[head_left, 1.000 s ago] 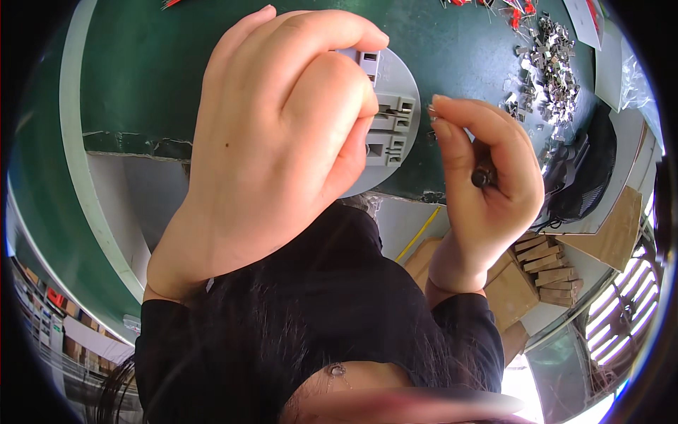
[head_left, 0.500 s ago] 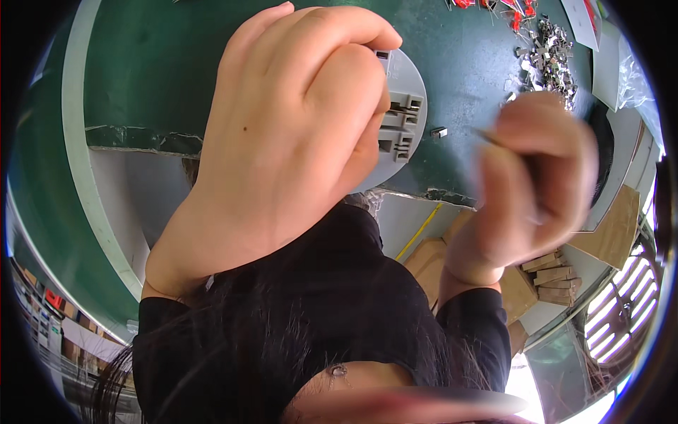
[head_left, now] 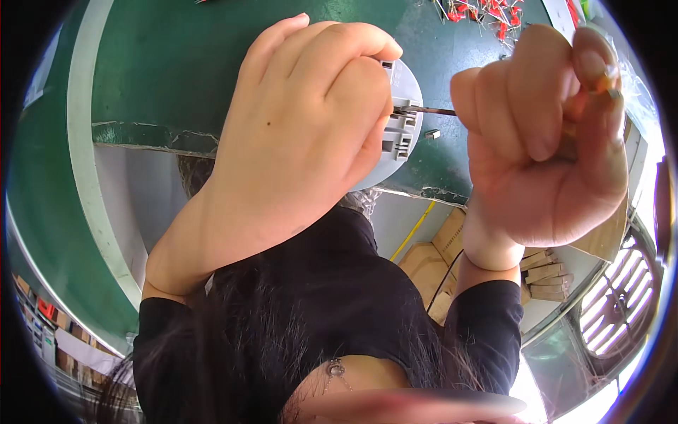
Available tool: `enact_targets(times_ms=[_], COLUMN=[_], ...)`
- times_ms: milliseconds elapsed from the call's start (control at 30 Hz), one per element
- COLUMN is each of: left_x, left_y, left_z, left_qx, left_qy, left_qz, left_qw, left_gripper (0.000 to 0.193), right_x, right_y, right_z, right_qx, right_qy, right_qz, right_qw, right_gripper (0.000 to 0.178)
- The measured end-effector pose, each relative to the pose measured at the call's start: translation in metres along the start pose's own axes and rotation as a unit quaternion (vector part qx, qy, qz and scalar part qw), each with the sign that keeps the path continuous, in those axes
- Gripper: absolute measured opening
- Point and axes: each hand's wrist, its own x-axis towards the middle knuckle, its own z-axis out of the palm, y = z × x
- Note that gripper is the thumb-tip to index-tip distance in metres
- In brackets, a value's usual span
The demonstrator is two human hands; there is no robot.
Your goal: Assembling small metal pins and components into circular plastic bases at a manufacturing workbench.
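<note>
My left hand (head_left: pixel 304 120) is closed over a round grey plastic base (head_left: pixel 406 81) on the green table, hiding most of it. The base's right side shows, with slots and raised ribs. To the right, my right hand (head_left: pixel 540 141) is closed round a slim screwdriver (head_left: pixel 439 111). Its thin dark shaft points left, and the tip meets the slotted part beside my left fingers. A bit of yellow-orange handle shows between the right thumb and finger; the rest is hidden. One small metal clip (head_left: pixel 432 133) lies on the table just right of the base.
Red parts with thin wire leads (head_left: pixel 487 13) are scattered at the far right of the table. The table's worn front edge (head_left: pixel 155 145) runs close to my body. Below on the right are a cardboard box (head_left: pixel 427 265) and stacked brown blocks (head_left: pixel 549 279).
My right hand has moved up and turned, bringing the screwdriver's tip to the base's slots. It now covers the pile of metal pieces. My left hand keeps its hold, shifted slightly in view.
</note>
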Motion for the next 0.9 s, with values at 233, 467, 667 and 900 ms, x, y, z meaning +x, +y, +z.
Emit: enact_targets(times_ms=[233, 467, 667, 900], left_x=[0.0, 0.0, 0.001, 0.006], left_y=[0.002, -0.004, 0.006, 0.002], left_z=[0.005, 0.003, 0.0, 0.002], left_qx=[-0.004, -0.001, 0.003, 0.014], left_qy=[0.049, 0.028, 0.015, 0.003], left_qz=[0.019, 0.029, 0.014, 0.026], left_qw=[0.999, 0.999, 1.0, 1.0], left_gripper=[0.024, 0.024, 0.023, 0.022], right_x=[0.01, 0.027, -0.037, -0.072], right_y=[-0.005, -0.009, -0.005, 0.038], right_z=[0.018, -0.007, -0.026, -0.027], right_qx=[0.099, 0.189, -0.243, -0.454], right_qy=[0.012, 0.021, 0.035, 0.115], right_qz=[0.119, 0.218, -0.152, -0.109], right_qw=[0.988, 0.957, 0.958, 0.877], right_gripper=[0.024, 0.035, 0.005, 0.022])
